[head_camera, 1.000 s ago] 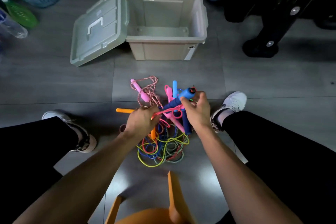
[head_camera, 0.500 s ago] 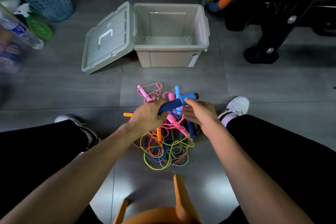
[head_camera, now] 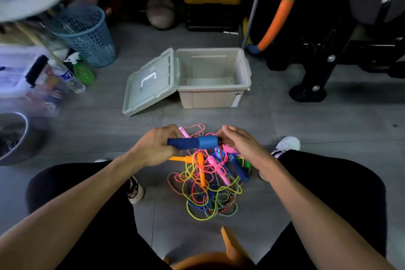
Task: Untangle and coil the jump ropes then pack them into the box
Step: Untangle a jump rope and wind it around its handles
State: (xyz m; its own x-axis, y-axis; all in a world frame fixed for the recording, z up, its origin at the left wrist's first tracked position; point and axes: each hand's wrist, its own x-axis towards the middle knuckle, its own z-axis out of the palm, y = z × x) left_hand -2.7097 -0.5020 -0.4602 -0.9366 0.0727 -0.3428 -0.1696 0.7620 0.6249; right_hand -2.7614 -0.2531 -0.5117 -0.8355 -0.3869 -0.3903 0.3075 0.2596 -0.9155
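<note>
A tangled heap of jump ropes in yellow, pink, blue and striped cord lies on the grey floor between my feet, with orange, pink and dark blue handles sticking out. I hold one blue handle level above the heap. My left hand grips its darker left end. My right hand is at its right end, fingers curved over the tip where the cord leaves. The open beige box stands beyond, empty, its lid hanging to the left.
A blue mesh basket, a green spray bottle and a water bottle stand at the left. Black gym equipment and a foam-covered hoop fill the right rear. An orange stool sits under me.
The blue handle has been lifted and turned level, my left hand now gripping its left end. My head has tilted up, so the box and the clutter behind appear lower in the frame.
</note>
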